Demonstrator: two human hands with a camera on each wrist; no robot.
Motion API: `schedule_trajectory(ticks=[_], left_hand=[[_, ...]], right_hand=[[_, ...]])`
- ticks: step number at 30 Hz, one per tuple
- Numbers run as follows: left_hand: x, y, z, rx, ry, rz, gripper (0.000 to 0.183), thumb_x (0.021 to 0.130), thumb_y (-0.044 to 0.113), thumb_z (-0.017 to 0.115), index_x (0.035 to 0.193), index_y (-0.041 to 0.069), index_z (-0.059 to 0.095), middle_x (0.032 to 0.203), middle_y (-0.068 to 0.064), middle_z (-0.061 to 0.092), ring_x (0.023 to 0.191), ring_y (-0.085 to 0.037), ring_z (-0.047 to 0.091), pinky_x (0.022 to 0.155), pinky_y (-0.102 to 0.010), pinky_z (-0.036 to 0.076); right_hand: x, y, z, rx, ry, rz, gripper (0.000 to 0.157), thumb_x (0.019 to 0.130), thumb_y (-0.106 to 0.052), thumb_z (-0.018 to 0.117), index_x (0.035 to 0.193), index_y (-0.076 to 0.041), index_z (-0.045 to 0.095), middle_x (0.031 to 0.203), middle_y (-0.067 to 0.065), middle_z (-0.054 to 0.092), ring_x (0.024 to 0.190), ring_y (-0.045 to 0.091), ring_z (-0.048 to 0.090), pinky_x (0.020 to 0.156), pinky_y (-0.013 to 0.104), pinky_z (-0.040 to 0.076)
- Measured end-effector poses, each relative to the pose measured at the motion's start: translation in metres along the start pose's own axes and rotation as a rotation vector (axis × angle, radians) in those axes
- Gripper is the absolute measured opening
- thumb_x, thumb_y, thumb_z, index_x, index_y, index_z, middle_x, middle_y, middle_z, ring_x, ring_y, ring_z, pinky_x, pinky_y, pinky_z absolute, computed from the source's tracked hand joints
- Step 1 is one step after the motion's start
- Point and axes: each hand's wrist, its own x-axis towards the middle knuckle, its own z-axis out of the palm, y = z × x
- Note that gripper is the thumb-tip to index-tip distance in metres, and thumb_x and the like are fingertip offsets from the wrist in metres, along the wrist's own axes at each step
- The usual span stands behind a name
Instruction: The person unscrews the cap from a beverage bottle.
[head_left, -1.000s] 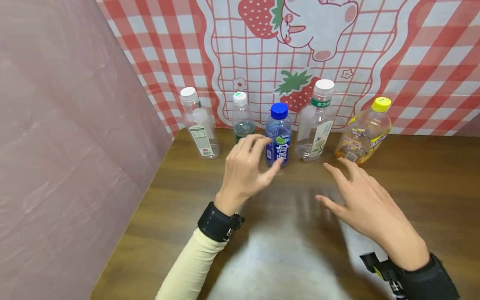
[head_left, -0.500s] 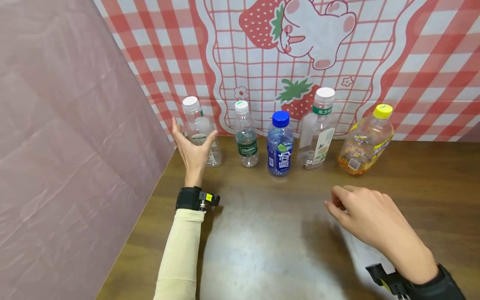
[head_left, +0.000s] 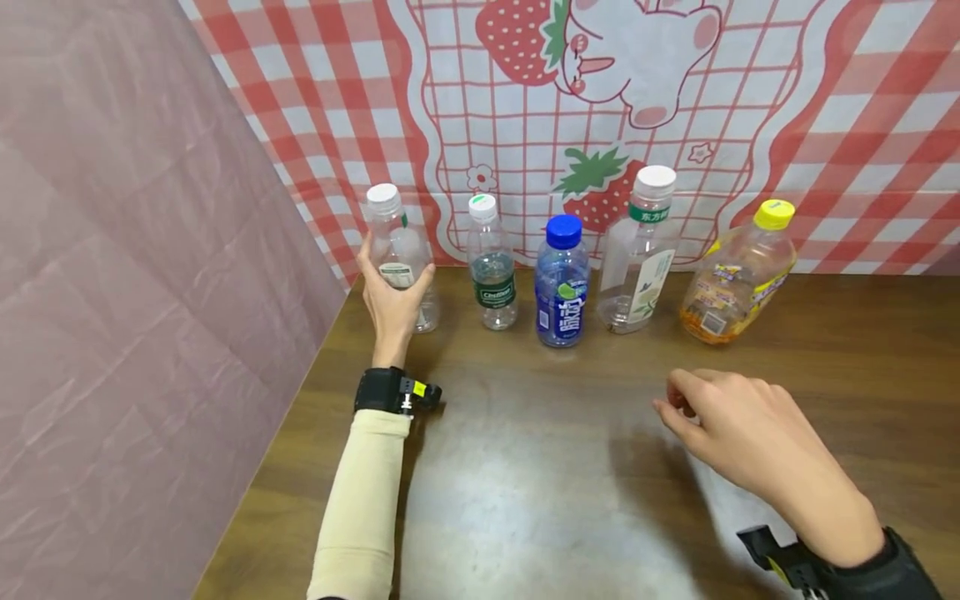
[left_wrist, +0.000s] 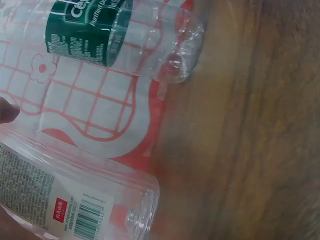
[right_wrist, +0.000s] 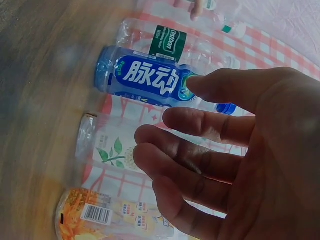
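In the head view, my left hand [head_left: 392, 310] grips a clear plastic bottle [head_left: 405, 242] with a white cap, the leftmost in a row. Its thumb lies along the right side and its fingers are at the left. The left wrist view shows this bottle's barcode label [left_wrist: 87, 220] up close, with the thumb tip [left_wrist: 7, 111] by its edge. My right hand [head_left: 750, 429] hovers over the right part of the table, fingers loosely curled around nothing. Nearest to it stands a yellow-capped bottle [head_left: 731, 287] with orange remains at its bottom.
Between them stand a small water bottle [head_left: 492, 287] with a green label, a blue-capped bottle [head_left: 562, 287], and a tall white-capped bottle [head_left: 637, 275]. The wooden table [head_left: 525, 467] ends against a red checked cloth [head_left: 330, 100] behind. Pink sheeting [head_left: 135, 292] hangs at the left.
My left hand has moved left from in front of the small water and blue-capped bottles to the leftmost bottle, then closed in on it. My right hand's fingers have curled in from a wider spread.
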Motion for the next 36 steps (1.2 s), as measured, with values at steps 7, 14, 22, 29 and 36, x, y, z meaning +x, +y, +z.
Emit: schedule_trajectory(ticks=[7, 14, 22, 29, 36], left_hand=[[0.001, 0.039, -0.013, -0.039, 0.027, 0.174, 0.098, 0.077, 0.033, 0.086, 0.158, 0.026, 0.032, 0.144, -0.010, 0.057, 0.126, -0.022, 0.058, 0.104, -0.046, 0.048], [-0.018, 0.100, -0.014, -0.102, -0.015, 0.505, 0.096, 0.076, 0.030, 0.085, 0.154, 0.010, 0.033, 0.144, -0.018, 0.058, 0.128, -0.026, 0.061, 0.106, -0.045, 0.051], [-0.075, 0.152, 0.018, -0.181, -0.251, 0.700, 0.098, 0.074, 0.020, 0.087, 0.151, 0.002, 0.029, 0.146, -0.025, 0.053, 0.130, -0.035, 0.059, 0.110, -0.043, 0.050], [-0.129, 0.156, 0.056, -0.117, -0.543, 0.659, 0.104, 0.069, 0.027, 0.092, 0.154, 0.012, 0.033, 0.144, -0.015, 0.057, 0.126, -0.027, 0.059, 0.108, -0.038, 0.050], [-0.148, 0.147, 0.071, 0.150, -0.668, 0.725, 0.103, 0.068, 0.040, 0.089, 0.156, 0.025, 0.038, 0.135, -0.006, 0.062, 0.121, -0.019, 0.059, 0.100, -0.040, 0.051]], right_hand=[[-0.003, -0.001, -0.001, -0.007, 0.049, -0.015, 0.022, 0.093, -0.029, 0.071, 0.075, -0.028, 0.057, 0.066, -0.018, 0.053, 0.054, 0.006, 0.044, 0.049, 0.030, 0.031], [-0.005, 0.000, -0.008, -0.018, 0.069, -0.008, 0.018, 0.092, -0.029, 0.073, 0.079, -0.025, 0.061, 0.068, -0.014, 0.058, 0.055, 0.006, 0.046, 0.048, 0.030, 0.032], [-0.011, 0.004, -0.018, -0.039, 0.156, 0.009, 0.019, 0.089, -0.039, 0.075, 0.084, -0.023, 0.066, 0.071, -0.012, 0.063, 0.058, 0.008, 0.050, 0.048, 0.030, 0.034], [-0.018, 0.012, -0.032, -0.050, 0.379, 0.045, 0.015, 0.094, -0.031, 0.070, 0.084, -0.021, 0.065, 0.066, -0.010, 0.057, 0.054, 0.014, 0.052, 0.045, 0.034, 0.031], [-0.023, 0.013, -0.041, 0.055, 0.657, 0.106, 0.029, 0.104, -0.027, 0.049, 0.081, -0.015, 0.060, 0.057, -0.002, 0.052, 0.048, 0.017, 0.044, 0.048, 0.033, 0.026]])
